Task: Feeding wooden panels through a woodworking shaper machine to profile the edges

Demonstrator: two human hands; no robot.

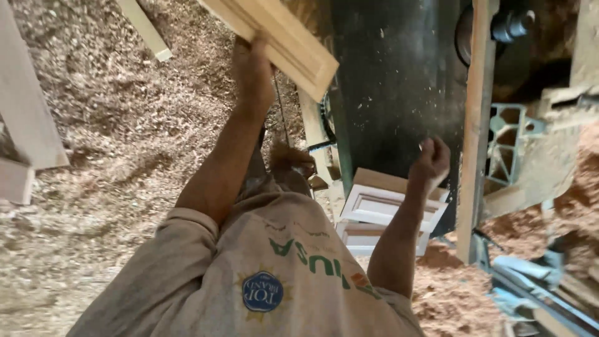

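i see my left hand [253,68] clamped on the near end of a pale wooden panel [274,37], whose long axis slants away up and to the left, out of view above the sawdust-covered floor [112,125]. my right hand [430,161] is curled into a loose fist holding nothing, well apart from the panel, above the stacked white panels [380,209] beside the dark machine [399,81].

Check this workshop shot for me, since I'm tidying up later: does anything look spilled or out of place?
Yes. Sawdust lies thick over the floor and banks up by the machine table. White panels sit stacked unevenly beside it. The left hand grips a wooden panel held at a slant; the right hand is a loose fist holding nothing.
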